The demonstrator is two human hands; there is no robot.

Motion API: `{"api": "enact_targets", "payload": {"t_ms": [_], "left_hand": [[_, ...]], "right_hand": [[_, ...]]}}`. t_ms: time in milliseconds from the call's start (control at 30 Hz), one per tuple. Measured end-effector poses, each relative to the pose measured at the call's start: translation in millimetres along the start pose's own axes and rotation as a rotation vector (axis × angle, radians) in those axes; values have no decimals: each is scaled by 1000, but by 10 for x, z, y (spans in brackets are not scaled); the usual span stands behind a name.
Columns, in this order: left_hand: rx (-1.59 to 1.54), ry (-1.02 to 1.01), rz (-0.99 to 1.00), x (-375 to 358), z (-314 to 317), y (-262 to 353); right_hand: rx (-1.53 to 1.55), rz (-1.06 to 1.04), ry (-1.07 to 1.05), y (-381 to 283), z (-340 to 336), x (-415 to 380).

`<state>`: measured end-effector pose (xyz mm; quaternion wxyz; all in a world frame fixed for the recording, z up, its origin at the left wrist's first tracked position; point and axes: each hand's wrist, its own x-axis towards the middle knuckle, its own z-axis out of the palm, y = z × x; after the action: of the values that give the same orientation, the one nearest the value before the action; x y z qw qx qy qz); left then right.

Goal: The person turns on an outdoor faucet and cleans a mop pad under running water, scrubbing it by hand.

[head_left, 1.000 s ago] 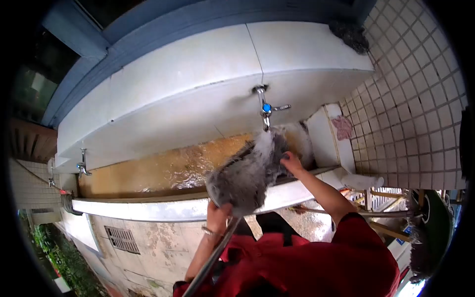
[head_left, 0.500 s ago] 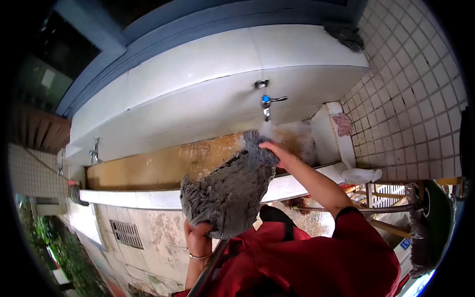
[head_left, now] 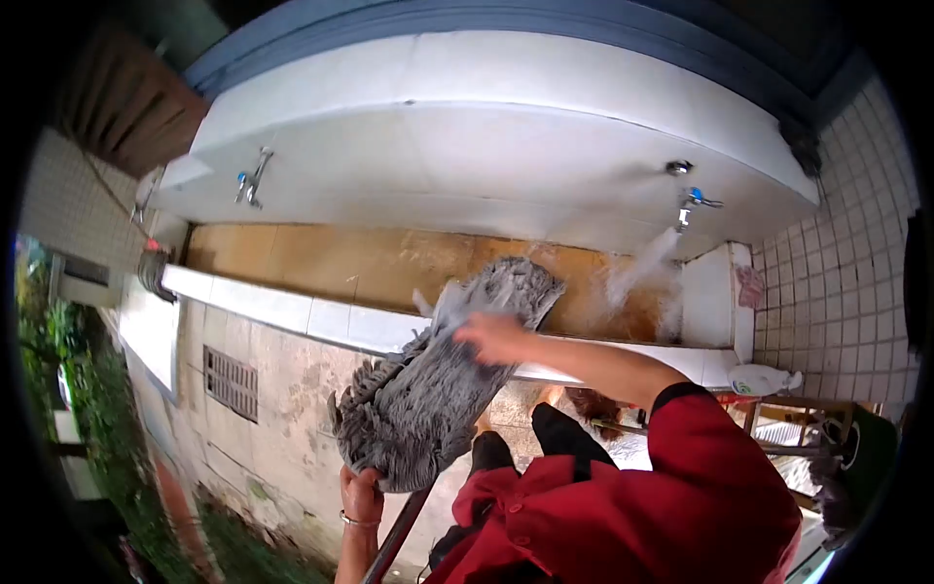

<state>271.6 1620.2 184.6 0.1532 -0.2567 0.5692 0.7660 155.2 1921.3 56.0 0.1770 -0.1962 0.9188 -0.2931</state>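
Observation:
A large flat mop head (head_left: 428, 399) with shaggy grey strands lies slanted over the sink's front ledge, its upper end above the basin. My left hand (head_left: 362, 494) is closed on the mop's lower edge, beside the dark mop pole (head_left: 397, 537). Across the upper half of the mop, my right hand (head_left: 494, 338) presses down, smeared by motion. A pale grey cloth (head_left: 449, 304), also blurred, shows at its fingers; part of it is hidden by the hand.
Water pours from the right tap (head_left: 691, 200) into the long trough sink (head_left: 321, 258). Another tap (head_left: 255, 178) is on the left. A white bottle (head_left: 764, 380) lies on the ledge's right end, near a pink cloth (head_left: 749, 287). A tiled wall (head_left: 827, 253) bounds the right side.
The view has shifted left. My right hand has come away from the running tap with the cloth and is now over the mop's strands. My left hand keeps its hold on the mop.

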Motion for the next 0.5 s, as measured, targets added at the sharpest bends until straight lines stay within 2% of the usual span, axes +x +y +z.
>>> {"api": "enact_targets", "payload": {"t_ms": [33, 67, 100, 133, 200, 233, 300, 333, 367, 400, 433, 467, 500], "left_hand": [[-66, 18, -37, 107, -107, -87], [-114, 34, -77, 176, -250, -87], [-47, -114, -27, 249, -325, -105], [21, -143, -42, 291, -380, -102], [161, -190, -45, 404, -473, -72], [132, -159, -42, 464, -523, -79], [87, -119, -52, 562, -541, -116], [53, -134, -53, 586, -525, -72], [20, -154, -51, 622, -478, 2], [-15, -173, -48, 657, -462, 50], [32, -199, -38, 761, -568, 1], [85, -310, -85, 804, -665, 54], [71, -258, -43, 797, -727, 58]], "right_hand": [[54, 92, -43, 285, 40, 108], [85, 150, 67, 422, 124, 158], [27, 187, 40, 379, 22, 177], [-23, 229, 7, 285, -51, 135], [64, 314, 64, 314, -234, 71], [110, 353, 101, 282, -299, 119], [203, -31, 193, -166, -278, 236], [178, -267, 252, -637, -243, 330], [435, -158, 34, -1183, -136, 390], [475, -453, 66, -1550, 125, 534], [356, -414, 25, -1808, 252, 585], [245, -377, -15, -1955, 321, 614], [103, -486, 97, -1685, 458, 620]]}}
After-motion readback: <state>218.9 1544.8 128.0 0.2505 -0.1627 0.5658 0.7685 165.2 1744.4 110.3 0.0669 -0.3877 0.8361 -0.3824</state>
